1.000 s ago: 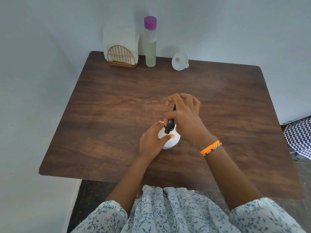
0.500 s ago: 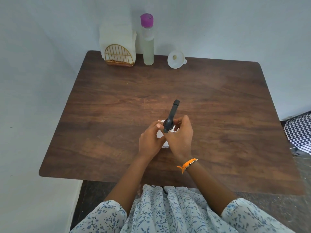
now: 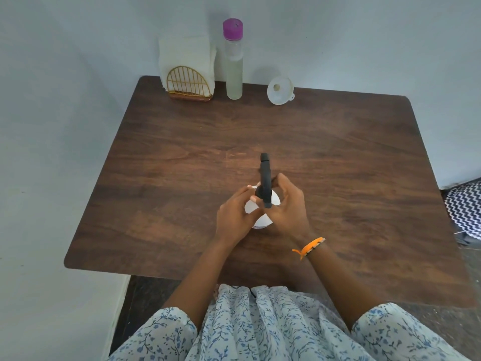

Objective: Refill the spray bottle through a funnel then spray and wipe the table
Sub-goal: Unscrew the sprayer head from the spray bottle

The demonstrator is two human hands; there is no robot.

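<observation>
Fingers point(image 3: 256, 198) of the left hand point(image 3: 234, 217) were curled against the white body of the spray bottle point(image 3: 260, 217), holding it at its 9 o'clock side. Right hand point(image 3: 287, 212) sat at the bottle's 3 o'clock side, thumb and fingers curled round the base of the black spray head point(image 3: 265, 183), clamped on it. Nozzle of the spray head pointed toward 12 o'clock, away from the person. Whether the head was seated on or lifted off the bottle neck could not be told; the hands hid the joint.

Bottle stood upright on the brown wooden table point(image 3: 338, 165), slightly toward 6 o'clock of the table's centre. Orange wristband point(image 3: 309, 247) was on the right wrist.

At the table's far edge, toward 12 o'clock: a tall clear refill bottle point(image 3: 234, 74) with a purple cap, upright, pale liquid inside. Just beside it at 9 o'clock, a gold wire holder point(image 3: 188, 83) with white napkins point(image 3: 186, 53) standing in it. At 3 o'clock of the refill bottle, apart from it, a white funnel point(image 3: 279, 91) lay on its side, mouth facing the camera.

Both items well apart from the hands.
</observation>
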